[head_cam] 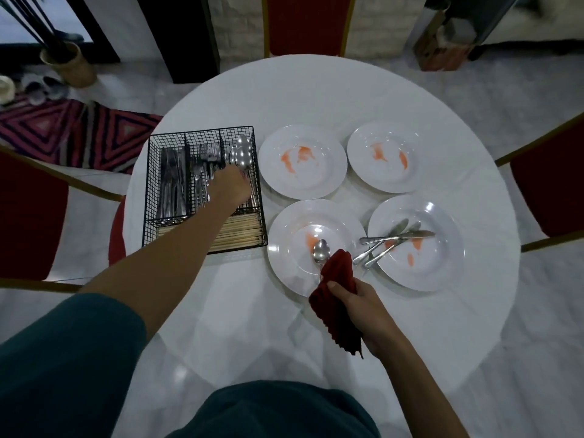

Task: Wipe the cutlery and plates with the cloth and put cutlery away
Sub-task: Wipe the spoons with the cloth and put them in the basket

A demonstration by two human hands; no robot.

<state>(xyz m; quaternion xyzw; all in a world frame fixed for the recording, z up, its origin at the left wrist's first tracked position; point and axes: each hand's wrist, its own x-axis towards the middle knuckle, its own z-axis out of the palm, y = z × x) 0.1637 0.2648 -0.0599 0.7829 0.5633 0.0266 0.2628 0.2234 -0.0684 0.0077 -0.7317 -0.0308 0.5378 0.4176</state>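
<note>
My left hand (232,186) reaches into the black wire cutlery basket (148,197), over the spoon compartment with its spoons (241,154); whether it grips one is hidden. My right hand (357,305) holds a dark red cloth (336,298) bunched around the handle of a spoon (320,249) whose bowl rests on the near left plate (284,251). The near right plate (442,251) carries several pieces of cutlery (388,241). Two far plates (275,172) (360,162) show orange smears.
The round white table (316,96) is ringed by red chairs: one far (306,23), one at right (550,181), one at left (28,216). The basket also holds knives (172,181), forks (203,172) and wooden chopsticks (240,235). A patterned rug (72,131) lies on the floor.
</note>
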